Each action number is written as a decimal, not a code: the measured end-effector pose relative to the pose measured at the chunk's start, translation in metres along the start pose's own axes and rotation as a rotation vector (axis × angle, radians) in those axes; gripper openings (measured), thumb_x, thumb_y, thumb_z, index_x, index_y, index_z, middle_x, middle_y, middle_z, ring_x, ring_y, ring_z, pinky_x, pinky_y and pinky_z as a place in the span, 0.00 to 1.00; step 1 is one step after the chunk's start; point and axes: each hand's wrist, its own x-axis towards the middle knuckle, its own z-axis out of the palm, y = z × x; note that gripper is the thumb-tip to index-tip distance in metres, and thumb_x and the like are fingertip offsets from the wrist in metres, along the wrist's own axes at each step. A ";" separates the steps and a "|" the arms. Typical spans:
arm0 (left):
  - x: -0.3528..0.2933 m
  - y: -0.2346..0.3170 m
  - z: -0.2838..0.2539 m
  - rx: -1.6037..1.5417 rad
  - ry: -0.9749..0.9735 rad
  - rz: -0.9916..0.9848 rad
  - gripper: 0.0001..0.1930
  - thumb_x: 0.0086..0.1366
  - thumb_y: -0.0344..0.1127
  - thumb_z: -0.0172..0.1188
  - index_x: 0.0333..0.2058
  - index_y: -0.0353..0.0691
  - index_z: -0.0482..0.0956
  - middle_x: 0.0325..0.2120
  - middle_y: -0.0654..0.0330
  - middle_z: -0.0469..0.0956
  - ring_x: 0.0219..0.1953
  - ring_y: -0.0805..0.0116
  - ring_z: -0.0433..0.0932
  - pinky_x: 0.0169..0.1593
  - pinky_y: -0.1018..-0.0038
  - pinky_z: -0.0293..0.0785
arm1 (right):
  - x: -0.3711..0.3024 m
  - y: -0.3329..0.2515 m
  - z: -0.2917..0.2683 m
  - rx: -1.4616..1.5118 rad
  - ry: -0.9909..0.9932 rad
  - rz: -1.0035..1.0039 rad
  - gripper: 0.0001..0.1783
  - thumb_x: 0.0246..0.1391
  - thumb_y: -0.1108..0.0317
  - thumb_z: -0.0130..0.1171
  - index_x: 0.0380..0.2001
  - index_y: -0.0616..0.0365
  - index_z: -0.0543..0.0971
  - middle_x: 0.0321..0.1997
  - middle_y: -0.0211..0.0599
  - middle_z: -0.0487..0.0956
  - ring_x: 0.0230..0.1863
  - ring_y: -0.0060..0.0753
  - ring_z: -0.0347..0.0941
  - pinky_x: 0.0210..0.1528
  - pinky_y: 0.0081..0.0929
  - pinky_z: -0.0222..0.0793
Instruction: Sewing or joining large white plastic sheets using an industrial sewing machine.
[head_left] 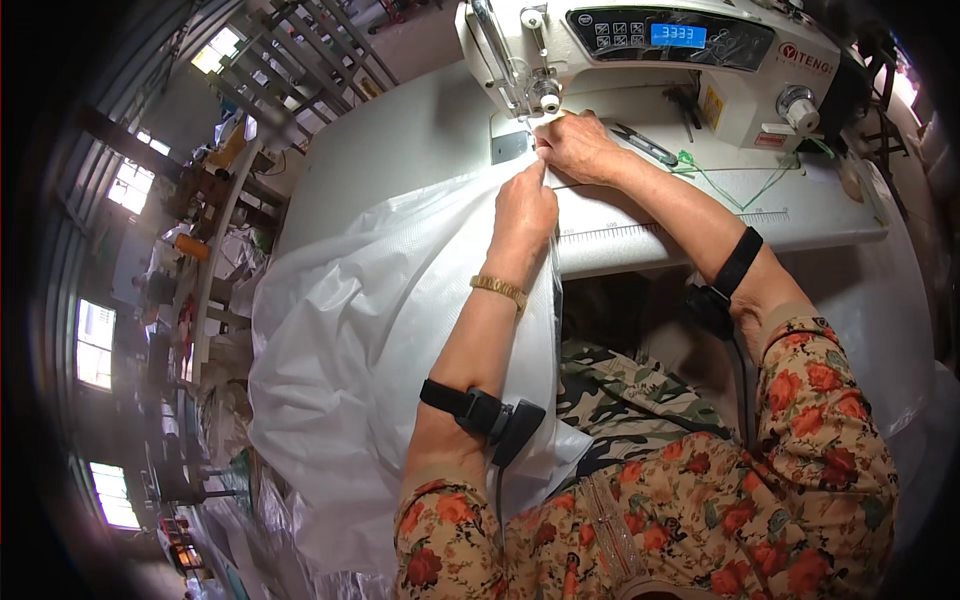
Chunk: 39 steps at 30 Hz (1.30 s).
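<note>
A large sheet of thin white plastic fabric spreads from the sewing machine's needle area over the table's front edge and down across my lap. My left hand is closed on the sheet's right edge, just in front of the metal needle plate. Close beyond it, my right hand has its fingers bent and pinched at the fabric's corner, right below the needle area of the white sewing machine. The fingertips of both hands nearly meet, and the needle's tip is hidden there.
Thread snips lie on the machine bed right of my right hand, beside loose green thread. A ruler scale runs along the table's front edge. Left of the table, a cluttered bench and metal racks stand.
</note>
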 end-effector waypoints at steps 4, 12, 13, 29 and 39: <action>0.013 -0.003 -0.002 0.173 -0.139 -0.034 0.23 0.55 0.27 0.50 0.52 0.32 0.77 0.26 0.43 0.79 0.31 0.56 0.80 0.42 0.64 0.73 | -0.012 -0.003 0.000 0.146 0.085 0.105 0.09 0.51 0.65 0.55 0.33 0.56 0.81 0.32 0.43 0.81 0.41 0.49 0.77 0.47 0.46 0.68; 0.019 -0.006 -0.004 -0.119 -0.216 -0.269 0.24 0.55 0.27 0.51 0.53 0.31 0.77 0.30 0.49 0.82 0.33 0.66 0.81 0.40 0.72 0.75 | -0.042 -0.006 0.007 0.018 0.198 -0.158 0.11 0.59 0.64 0.52 0.37 0.54 0.82 0.38 0.39 0.76 0.48 0.39 0.71 0.49 0.41 0.65; 0.018 0.001 -0.007 -0.118 -0.213 -0.271 0.24 0.55 0.27 0.51 0.53 0.31 0.77 0.30 0.49 0.82 0.33 0.66 0.81 0.40 0.72 0.75 | -0.043 -0.006 0.006 -0.012 0.200 -0.164 0.11 0.59 0.64 0.51 0.36 0.54 0.81 0.38 0.39 0.75 0.48 0.40 0.71 0.48 0.41 0.65; -0.012 -0.009 0.001 0.415 0.060 0.164 0.13 0.62 0.35 0.55 0.44 0.39 0.80 0.42 0.54 0.76 0.48 0.55 0.73 0.51 0.59 0.69 | -0.032 -0.021 0.017 -0.184 0.211 -0.114 0.06 0.51 0.66 0.57 0.28 0.57 0.79 0.40 0.43 0.75 0.47 0.43 0.71 0.47 0.43 0.62; -0.004 -0.012 0.004 0.364 0.097 0.219 0.11 0.59 0.31 0.55 0.40 0.35 0.79 0.37 0.52 0.75 0.45 0.53 0.74 0.50 0.59 0.70 | -0.026 -0.012 0.019 -0.215 0.256 -0.175 0.07 0.51 0.69 0.56 0.27 0.59 0.80 0.35 0.45 0.79 0.43 0.43 0.74 0.50 0.40 0.63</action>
